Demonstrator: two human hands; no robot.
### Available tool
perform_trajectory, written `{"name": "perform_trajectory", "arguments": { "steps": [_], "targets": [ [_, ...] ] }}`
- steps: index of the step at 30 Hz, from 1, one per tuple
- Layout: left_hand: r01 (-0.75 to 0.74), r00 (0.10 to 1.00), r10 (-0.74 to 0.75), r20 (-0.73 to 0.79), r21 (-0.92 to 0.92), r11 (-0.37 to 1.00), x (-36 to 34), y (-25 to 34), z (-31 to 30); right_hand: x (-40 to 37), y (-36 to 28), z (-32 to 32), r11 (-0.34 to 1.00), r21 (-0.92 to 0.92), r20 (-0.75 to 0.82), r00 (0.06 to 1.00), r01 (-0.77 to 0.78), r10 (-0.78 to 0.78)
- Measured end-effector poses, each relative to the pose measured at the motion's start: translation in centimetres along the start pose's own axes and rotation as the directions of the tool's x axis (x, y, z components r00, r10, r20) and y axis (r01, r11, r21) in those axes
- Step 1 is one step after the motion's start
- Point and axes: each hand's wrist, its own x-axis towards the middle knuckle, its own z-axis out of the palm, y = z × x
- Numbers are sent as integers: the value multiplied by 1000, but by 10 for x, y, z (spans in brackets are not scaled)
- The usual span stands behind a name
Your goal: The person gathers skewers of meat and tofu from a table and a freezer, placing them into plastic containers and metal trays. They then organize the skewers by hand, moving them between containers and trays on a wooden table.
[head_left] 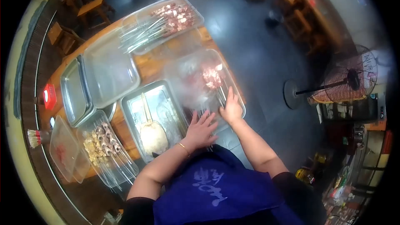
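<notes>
Two groups of meat skewers lie in a clear plastic tray (239,96) at the table's near right corner. My left hand (201,130) is over the stick ends at the tray's near side, its fingers spread and pointing away from me. My right hand (231,109) rests along the tray's right side, fingers stretched out and thumb apart, beside the sticks of the meat skewers (213,77). A hazy patch blurs the darker meat left of them. Left of my left hand, a metal tray (125,110) holds a pale round lump (153,138) with a long handle-like piece.
A long plastic tray (199,16) of meat skewers stands at the back. Farther left are an unfilled plastic tray (109,71), metal trays (75,87) and a tray of mixed skewers (102,141). A fan (353,80) stands on the floor at right. Wooden stools (92,7) are beyond the table.
</notes>
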Motion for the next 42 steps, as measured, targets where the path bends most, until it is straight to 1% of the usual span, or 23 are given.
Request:
{"name": "perform_trajectory", "arguments": {
  "steps": [2, 6, 7, 8, 10, 13, 16, 17, 20, 23, 26, 27, 29, 30, 31, 32, 33, 34, 36, 37, 38, 40, 42],
  "targets": [
    [1, 999, -3, 40, 54, 999, 3, 0, 8, 10, 5, -4, 995, 35, 185, 979, -95, 88],
    [21, 998, -26, 51, 100, 995, 7, 1, 8, 39, 30, -38, 988, 75, 105, 984, 134, -141],
    [25, 998, -31, 60, 103, 994, 10, 2, 7, 43, 22, -67, 970, 215, 145, 979, 111, -145],
    [25, 998, -31, 60, 99, 995, 10, 4, 6, 54, 30, -79, 937, 290, 153, 957, 194, -246],
    [28, 998, -33, 57, 99, 995, 11, 3, 5, 58, 34, -98, 903, 354, 138, 942, 242, -306],
    [29, 999, -32, 41, 88, 996, 11, 1, 7, 33, 13, -129, 750, 654, 170, 948, 96, -269],
    [47, 999, -48, 27, 44, 998, 9, 3, 12, 7, -3, -141, 630, 744, 373, 920, -220, -119],
    [52, 999, -52, 14, 31, 998, 9, 3, 15, 4, 0, -129, 454, 861, 340, 922, -227, -184],
    [31, 999, -32, 5, 43, 999, 15, 1, 15, -2, 9, -137, 195, 934, 346, 894, -299, -285],
    [45, 998, -47, 29, 73, 996, 17, 1, 12, -10, 9, -161, 7, 935, 329, 861, -354, -388],
    [64, 998, -64, 13, 11, 998, 14, 1, 1, -17, 8, -168, 96, 951, 308, 884, -294, -352],
    [105, 994, -103, 22, -97, 990, 17, 7, -2, -19, 16, -165, 242, 945, 289, 910, -220, -298],
    [179, 979, -202, -5, -443, 878, 30, 21, -10, -19, 20, -131, 503, 840, -39, 947, 203, -318],
    [197, 968, -251, -8, -598, 777, 42, 34, -14, -22, 19, -118, 602, 697, -200, 912, 390, -359],
    [203, 932, -362, 37, -879, 431, 55, 46, -28, -31, -1, -118, 585, 756, -118, 940, 294, -321],
    [127, 892, -438, 110, -992, 8, 70, 57, -42, -37, -10, -107, 720, 563, -211, 913, 406, -349],
    [99, 870, -439, 224, -952, -288, 81, 54, -52, -46, -22, -96, 734, 541, -192, 910, 410, -367],
    [118, 827, -482, 291, -927, -356, 82, 52, -55, -55, -29, -89, 759, 507, -170, 911, 408, -375],
    [129, 724, -546, 421, -861, -492, 81, 46, -55, -63, -37, -77, 697, 535, -180, 870, 478, -458],
    [91, 688, -619, 378, -892, -444, 78, 50, -63, -61, -38, -68, 690, 535, -157, 860, 487, -486],
    [97, 658, -674, 335, -926, -365, 77, 45, -68, -61, -35, -66, 728, 566, 14, 878, 388, -478],
    [118, 595, -769, 232, -972, -202, 68, 22, -82, -61, -46, -63, 545, 536, -226, 732, 645, -643],
    [29, 758, -635, 148, -980, -195, 52, -36, -109, -67, -51, -72, 503, 594, -109, 683, 627, -722]
  ]
}}
